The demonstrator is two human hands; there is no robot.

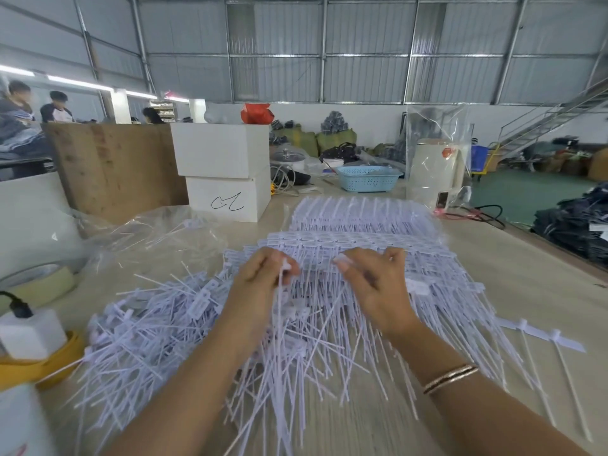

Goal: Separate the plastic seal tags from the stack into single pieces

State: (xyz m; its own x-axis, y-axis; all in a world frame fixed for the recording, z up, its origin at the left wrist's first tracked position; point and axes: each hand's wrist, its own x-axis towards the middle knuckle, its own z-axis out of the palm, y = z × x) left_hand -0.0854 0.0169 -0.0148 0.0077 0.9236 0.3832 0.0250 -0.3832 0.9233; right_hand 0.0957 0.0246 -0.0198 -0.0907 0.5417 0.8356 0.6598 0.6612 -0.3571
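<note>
Plastic seal tags [362,245] lie in joined strips stacked at mid-table, their tails fanning toward the near edge; a loose heap of singles [158,327] sits at near left, and a short joined strip [543,337] lies apart at near right.

Left hand [260,284]: fingers curled, pinching the head of 1 tag [285,268], its tail hanging down toward the near side. Right hand [375,281]: fingers curled over the stack's near edge; thumb extended; whether it actually pinches a tag is not determinable.

Step in hand, as judged: snapping 1 tag off its strip. Recommended practice: brace the neighbouring head with the right hand, pull or twist sideways at the joint rather than along the tail, and drop the single onto the left heap so tails do not re-tangle.

Surroundings: clear plastic bag [158,232] at far left of the heap; 2 white boxes [227,172] beyond; blue basket [368,177] and white appliance [434,169] at far right; tape roll [42,281] and yellow tape roll [39,366] at left.

Obstruction: crossed tails beneath both hands may snag the freed piece.
</note>
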